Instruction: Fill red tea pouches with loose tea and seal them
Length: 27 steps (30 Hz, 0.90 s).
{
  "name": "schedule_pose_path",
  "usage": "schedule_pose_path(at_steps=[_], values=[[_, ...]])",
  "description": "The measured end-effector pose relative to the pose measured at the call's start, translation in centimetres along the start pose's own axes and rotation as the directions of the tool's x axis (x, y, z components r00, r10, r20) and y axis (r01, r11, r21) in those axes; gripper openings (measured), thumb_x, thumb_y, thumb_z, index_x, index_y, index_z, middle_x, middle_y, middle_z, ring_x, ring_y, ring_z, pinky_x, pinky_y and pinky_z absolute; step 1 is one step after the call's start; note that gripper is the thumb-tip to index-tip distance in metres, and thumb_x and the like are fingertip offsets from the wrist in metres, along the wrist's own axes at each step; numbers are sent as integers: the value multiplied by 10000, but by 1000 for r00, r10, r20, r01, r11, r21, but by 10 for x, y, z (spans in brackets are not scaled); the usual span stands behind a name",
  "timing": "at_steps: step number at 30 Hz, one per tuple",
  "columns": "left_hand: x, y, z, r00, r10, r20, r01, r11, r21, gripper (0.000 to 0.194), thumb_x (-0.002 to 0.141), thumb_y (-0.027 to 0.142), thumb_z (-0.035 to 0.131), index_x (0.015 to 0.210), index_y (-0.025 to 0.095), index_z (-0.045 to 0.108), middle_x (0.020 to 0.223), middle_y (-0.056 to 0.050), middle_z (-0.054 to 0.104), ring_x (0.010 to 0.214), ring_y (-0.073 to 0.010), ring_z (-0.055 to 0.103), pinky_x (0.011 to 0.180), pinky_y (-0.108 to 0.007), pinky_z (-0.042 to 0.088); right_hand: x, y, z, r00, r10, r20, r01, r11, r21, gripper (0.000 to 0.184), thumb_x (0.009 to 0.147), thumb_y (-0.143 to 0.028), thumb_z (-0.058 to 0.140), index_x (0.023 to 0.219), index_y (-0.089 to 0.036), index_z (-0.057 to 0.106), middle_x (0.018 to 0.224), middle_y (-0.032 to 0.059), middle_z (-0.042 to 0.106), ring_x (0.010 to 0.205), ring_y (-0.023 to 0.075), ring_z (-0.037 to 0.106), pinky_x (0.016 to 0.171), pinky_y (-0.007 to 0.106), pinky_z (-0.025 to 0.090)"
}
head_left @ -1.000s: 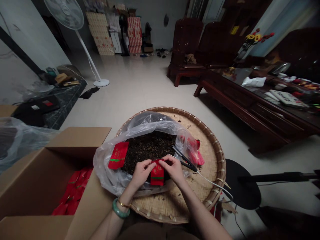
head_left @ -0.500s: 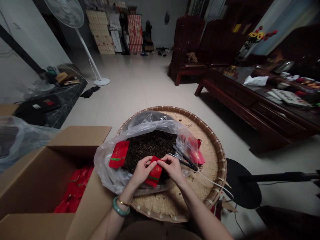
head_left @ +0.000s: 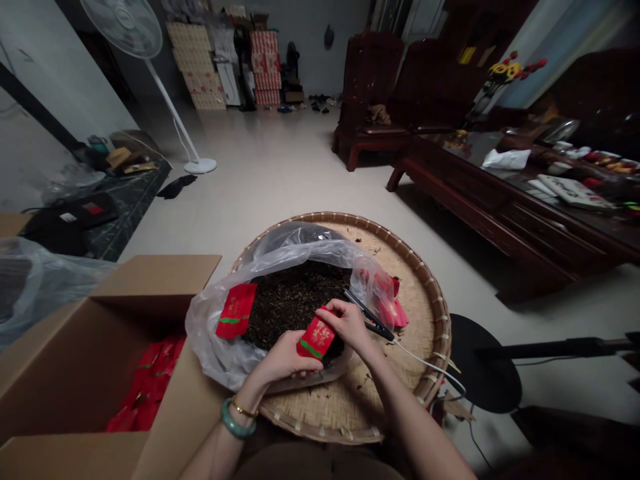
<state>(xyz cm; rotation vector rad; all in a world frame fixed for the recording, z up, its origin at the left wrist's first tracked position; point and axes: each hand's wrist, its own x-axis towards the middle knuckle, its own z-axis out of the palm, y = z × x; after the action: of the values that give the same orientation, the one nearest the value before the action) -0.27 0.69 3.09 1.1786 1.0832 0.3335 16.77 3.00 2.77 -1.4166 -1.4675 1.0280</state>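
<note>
A small red packet (head_left: 317, 337) with gold writing and a green band is held between my two hands, tilted, above loose dark tea leaves (head_left: 290, 300). My left hand (head_left: 287, 355) grips its lower left end, thumb along the bottom edge. My right hand (head_left: 347, 325) pinches the upper right end. The leaves lie in an open clear plastic bag (head_left: 215, 360) on a round woven bamboo tray (head_left: 420, 280). Another red packet (head_left: 237, 311) lies at the bag's left side. Just right of my right hand rests a black hand-held sealer like a hair straightener (head_left: 376, 320), with a white cord.
An open cardboard box (head_left: 170, 400) with several red packets (head_left: 150, 380) stands at left. Pink and red wrappers (head_left: 395, 307) lie on the tray's right. A black round stand base (head_left: 483, 367) is at right. Beyond are a dark wooden table (head_left: 480, 193) and a white fan (head_left: 200, 165).
The red packet has been turned so its gold writing faces up. My left hand has shifted to its lower end, and my right hand holds the upper end. The view has shifted slightly.
</note>
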Motion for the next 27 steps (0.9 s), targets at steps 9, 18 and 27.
schedule_pose_path(at_steps=[9, 18, 27], values=[[-1, 2, -17, 998, 27, 54, -32, 995, 97, 286, 572, 204, 724, 811, 125, 589, 553, 54, 590, 471, -96, 512, 450, -195, 393, 2, 4, 0, 998, -44, -51, 45, 998, 37, 283, 722, -400, 652, 561, -168, 628, 436, -51, 463, 424, 79, 357, 426, 205, 274], [11, 8, 3, 992, 114, -61, -119, 990, -81, 251, 570, 238, 755, 747, 91, 654, 659, -43, 683, 615, -163, 627, 602, -257, 477, -9, -3, 12, 980, -180, 87, 186, 980, -75, 262, 798, -374, 613, 622, -186, 662, 563, -9, 630, 502, 114, 525, 498, 217, 375], [11, -1, 4, 990, -1, -142, -59, 906, -418, 495, 480, 341, 847, 848, 85, 639, 838, -124, 732, 625, -174, 684, 562, -232, 503, -3, 33, -47, 978, -165, -130, 47, 776, -629, 488, 758, -341, 659, 1215, -224, 538, 1116, 116, 613, 1040, 303, 535, 853, 424, 436]])
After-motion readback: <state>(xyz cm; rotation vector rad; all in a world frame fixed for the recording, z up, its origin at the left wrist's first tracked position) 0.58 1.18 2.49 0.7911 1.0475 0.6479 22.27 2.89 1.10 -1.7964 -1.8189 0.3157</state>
